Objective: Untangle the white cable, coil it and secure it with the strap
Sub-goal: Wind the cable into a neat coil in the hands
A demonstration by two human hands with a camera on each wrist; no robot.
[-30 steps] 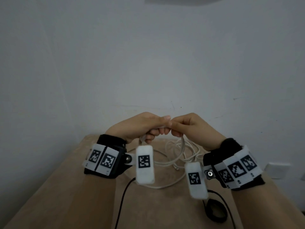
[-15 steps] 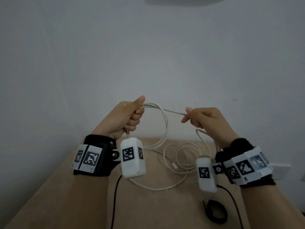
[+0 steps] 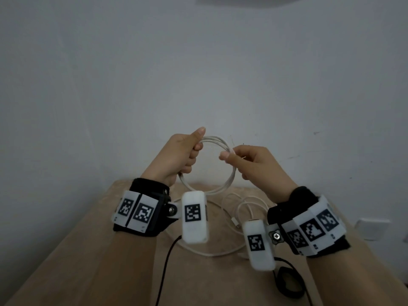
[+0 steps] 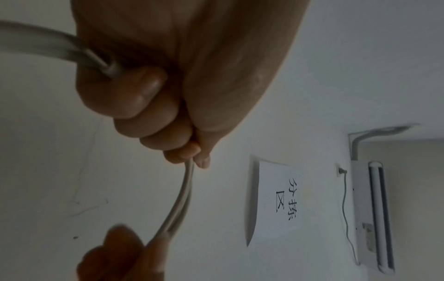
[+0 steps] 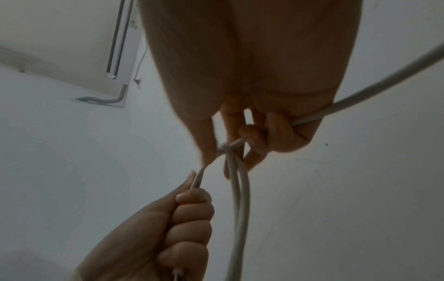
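In the head view my left hand (image 3: 195, 149) is raised above the table and grips a small coil of the white cable (image 3: 230, 173) in its fist, thumb up. My right hand (image 3: 227, 155) is just to its right and pinches the strands on the coil's far side. The left wrist view shows the left hand (image 4: 144, 98) with fingers curled round the cable (image 4: 183, 192). In the right wrist view the right hand (image 5: 230, 150) holds the cable (image 5: 236, 190) where strands cross. The remaining cable lies loose on the tan table (image 3: 88, 261). The black strap (image 3: 289, 283) lies near the front right.
Black leads (image 3: 165, 261) from the wrist cameras trail over the table. A white wall socket (image 3: 373, 228) sits at the right beyond the table edge. A paper sign (image 4: 276, 199) and an air conditioner (image 4: 372, 209) hang on the wall.
Both hands have risen. They drew apart with a strand stretched between them, then the right hand came back to the left one, and another turn now lies in the coil.
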